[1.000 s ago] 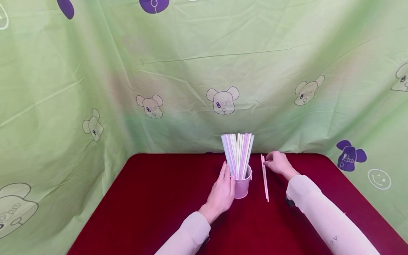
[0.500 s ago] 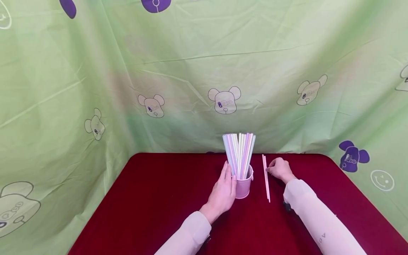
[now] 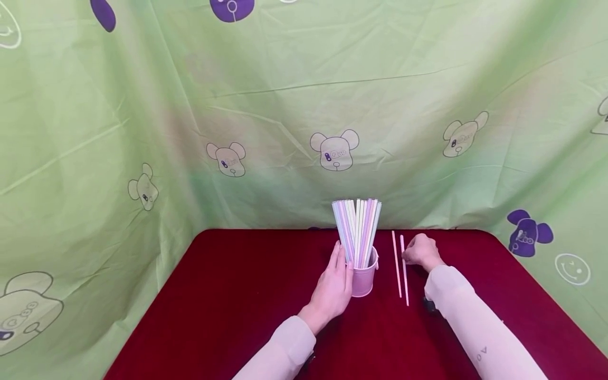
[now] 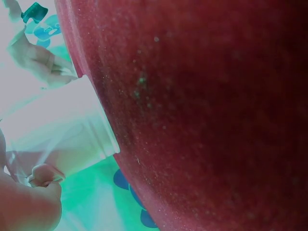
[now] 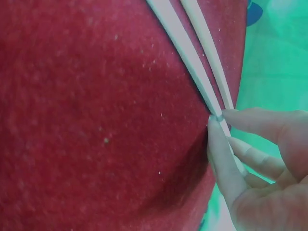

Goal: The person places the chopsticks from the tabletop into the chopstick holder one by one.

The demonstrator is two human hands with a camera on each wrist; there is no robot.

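Note:
A small pink bucket (image 3: 363,282) stands on the dark red tabletop, packed with pastel straws (image 3: 357,227) that fan out above its rim. Against its left side rests my left hand (image 3: 330,290), fingers extended. The left wrist view shows part of that hand (image 4: 31,207) beside the bucket (image 4: 57,125) near a handle lug. To the right of the bucket, my right hand (image 3: 421,252) pinches one pale straw (image 3: 406,282) between thumb and finger. The pinched straw (image 5: 185,48) lies along the cloth in the right wrist view. Close beside it lies another straw (image 3: 396,264), apart from the hand.
Red cloth (image 3: 237,306) covers the table, whose far edge meets a green curtain (image 3: 266,200) printed with bear heads. The curtain also hangs along both sides. White sleeves (image 3: 480,322) cover both forearms.
The two loose straws lay together and now have a gap between them. My right hand has come nearer along the straws and shifted slightly right with one. The left hand stays at the bucket.

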